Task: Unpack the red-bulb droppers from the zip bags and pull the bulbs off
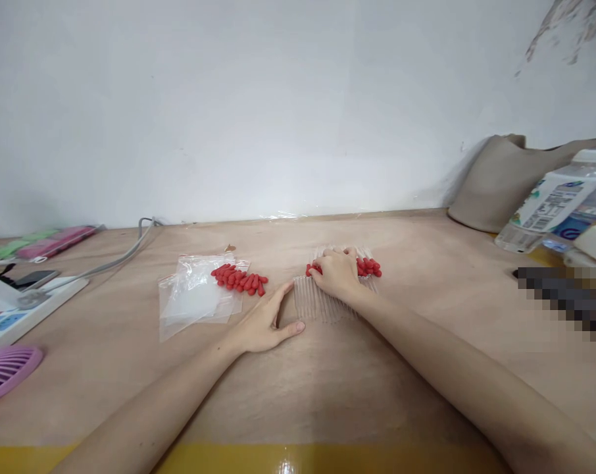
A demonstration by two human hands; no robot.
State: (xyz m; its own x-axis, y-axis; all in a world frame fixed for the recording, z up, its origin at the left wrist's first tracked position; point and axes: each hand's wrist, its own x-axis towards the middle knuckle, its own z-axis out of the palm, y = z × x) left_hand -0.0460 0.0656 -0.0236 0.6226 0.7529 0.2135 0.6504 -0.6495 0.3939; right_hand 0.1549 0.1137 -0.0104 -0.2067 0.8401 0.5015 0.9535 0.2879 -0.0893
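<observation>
Many thin clear rods (306, 299) lie side by side in a row, like glass droppers. Across them runs a line of red bulb-shaped pieces (370, 266), partly hidden by my right hand (338, 271). That hand is closed over the red pieces from above, its fingers curled down; what exactly sits between the fingertips is covered. My left hand (266, 322) rests on the table just left of the rods, thumb and fingers apart, holding nothing. Its fingertips come close to the rods' left edge. A second cluster of red bulb-shaped pieces (239, 279) lies to its upper left.
Clear plastic bags (179, 309) lie partly under the left red cluster. A power strip (36, 306) with a grey cable (115, 263) and a purple slatted object (9, 372) are at the left. On the right stand a labelled bottle (549, 201) and a grey-brown container (495, 181).
</observation>
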